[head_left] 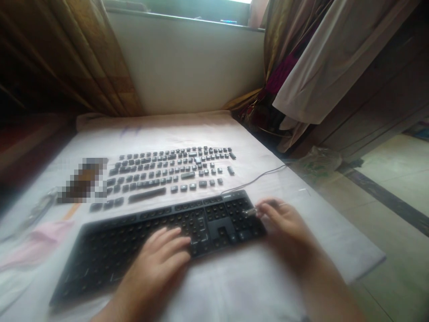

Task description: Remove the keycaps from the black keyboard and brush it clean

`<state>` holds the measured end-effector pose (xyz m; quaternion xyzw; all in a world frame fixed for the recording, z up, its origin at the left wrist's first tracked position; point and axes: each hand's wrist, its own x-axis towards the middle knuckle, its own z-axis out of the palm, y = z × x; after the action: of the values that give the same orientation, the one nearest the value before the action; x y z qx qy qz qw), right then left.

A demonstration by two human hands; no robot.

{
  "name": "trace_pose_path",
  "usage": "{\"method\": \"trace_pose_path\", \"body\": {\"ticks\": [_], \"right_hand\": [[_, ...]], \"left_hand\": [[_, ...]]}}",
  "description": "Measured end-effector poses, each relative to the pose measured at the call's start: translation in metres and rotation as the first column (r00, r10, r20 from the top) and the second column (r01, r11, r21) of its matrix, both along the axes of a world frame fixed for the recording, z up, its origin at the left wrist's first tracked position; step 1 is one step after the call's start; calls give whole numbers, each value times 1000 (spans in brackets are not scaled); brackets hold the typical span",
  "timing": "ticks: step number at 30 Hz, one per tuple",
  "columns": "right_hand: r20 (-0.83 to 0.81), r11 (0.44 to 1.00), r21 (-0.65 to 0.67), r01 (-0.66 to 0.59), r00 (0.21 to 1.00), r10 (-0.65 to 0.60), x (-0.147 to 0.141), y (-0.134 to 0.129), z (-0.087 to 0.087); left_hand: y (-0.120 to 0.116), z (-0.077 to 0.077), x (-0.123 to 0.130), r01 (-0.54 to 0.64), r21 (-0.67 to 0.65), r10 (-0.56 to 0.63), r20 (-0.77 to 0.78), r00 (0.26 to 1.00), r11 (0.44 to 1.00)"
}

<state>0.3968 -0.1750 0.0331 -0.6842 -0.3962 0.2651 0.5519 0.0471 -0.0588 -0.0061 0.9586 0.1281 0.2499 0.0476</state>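
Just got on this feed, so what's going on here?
A person's left hand lies over the front of a black keyboard whose keycaps are off. The right hand holds a small tool with a metallic tip over its right end; whether the tip touches is unclear. Loose keycaps lie in rows beyond the keyboard on a cloth-covered table.

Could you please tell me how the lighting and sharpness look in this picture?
Head view: bright window at top, left curtain partly dark; head view: keyboard soft, right hand blurred; head view: pixelated patch masks something at left.
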Motion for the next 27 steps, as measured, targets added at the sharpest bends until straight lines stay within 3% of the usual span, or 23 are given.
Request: {"method": "trace_pose_path", "body": {"ticks": [5, 10, 18, 27], "right_hand": [[-10, 992, 99, -82, 996, 83, -8, -1, 6], [-104, 978, 79, -193, 974, 200, -22, -4, 9], [124, 915, -46, -401, 906, 404, -34, -6, 19], [327, 875, -45, -482, 820, 469, -40, -1, 25]], "left_hand": [[2, 2, 4, 63, -6, -63, 17, 998, 998], [3, 11, 7, 76, -25, -75, 45, 996, 997], [1, 13, 9, 69, -62, -65, 68, 996, 996], [-1, 14, 9, 58, -63, -53, 71, 996, 996]]}}
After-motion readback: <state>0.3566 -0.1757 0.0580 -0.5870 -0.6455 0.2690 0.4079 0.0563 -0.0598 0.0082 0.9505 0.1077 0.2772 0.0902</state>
